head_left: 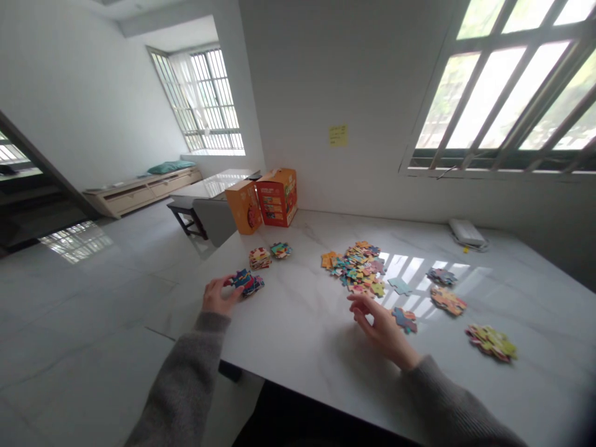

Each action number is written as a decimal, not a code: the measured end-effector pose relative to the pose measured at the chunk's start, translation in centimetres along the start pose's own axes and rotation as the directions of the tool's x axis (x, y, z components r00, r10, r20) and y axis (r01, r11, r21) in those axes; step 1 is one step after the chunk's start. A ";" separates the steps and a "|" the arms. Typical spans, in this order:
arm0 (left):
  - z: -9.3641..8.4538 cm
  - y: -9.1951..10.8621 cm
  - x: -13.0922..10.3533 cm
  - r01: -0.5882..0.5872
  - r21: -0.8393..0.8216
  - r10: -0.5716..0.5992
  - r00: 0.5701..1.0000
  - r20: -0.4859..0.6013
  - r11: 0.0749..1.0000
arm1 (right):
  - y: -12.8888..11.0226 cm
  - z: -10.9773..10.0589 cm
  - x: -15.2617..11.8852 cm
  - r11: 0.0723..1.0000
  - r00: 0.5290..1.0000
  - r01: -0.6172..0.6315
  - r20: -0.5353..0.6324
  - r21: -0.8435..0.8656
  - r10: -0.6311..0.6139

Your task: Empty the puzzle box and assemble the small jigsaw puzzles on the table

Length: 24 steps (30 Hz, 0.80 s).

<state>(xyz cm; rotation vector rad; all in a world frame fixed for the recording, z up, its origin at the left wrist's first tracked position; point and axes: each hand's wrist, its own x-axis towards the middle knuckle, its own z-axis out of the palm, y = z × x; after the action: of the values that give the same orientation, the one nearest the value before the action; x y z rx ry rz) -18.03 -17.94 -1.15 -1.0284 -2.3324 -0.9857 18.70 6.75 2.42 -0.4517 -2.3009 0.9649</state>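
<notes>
Having the left arm (181, 375) stretched forward on the left side, grey-sleeved up to the hand. Holding the left hand (218, 297) low, with its thumb (236, 294) and fingers pointing rightward. With the right arm (449, 397) angled from near right toward far left, showing a bare wrist (410, 358). Holding the right hand (379, 324) relaxed, with its fingers loosely bent.

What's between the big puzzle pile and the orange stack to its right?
A pale-blue puzzle piece on the tabletop, seen in the head view.
</notes>
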 end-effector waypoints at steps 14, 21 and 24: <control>-0.1 3.1 -1.1 -0.143 0.134 0.146 0.989 -0.012 0.981 | 0.8 -0.8 0.3 0.997 0.998 -0.016 -0.068 -0.073 0.011; 3.4 11.4 -2.8 -0.475 -0.223 0.522 0.813 0.258 0.851 | 4.4 -2.5 1.7 0.903 0.979 -0.033 -0.196 -0.429 -0.057; 5.2 15.6 -2.0 -0.481 -0.349 0.593 0.698 0.403 0.804 | 4.9 -1.6 2.2 0.806 0.990 0.012 -0.105 -0.592 -0.092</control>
<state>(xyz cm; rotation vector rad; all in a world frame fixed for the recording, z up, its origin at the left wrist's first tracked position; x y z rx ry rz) -5.33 -7.61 1.03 -2.1335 -2.0570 -0.8004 18.45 12.04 0.55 -0.6736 -2.4457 0.1504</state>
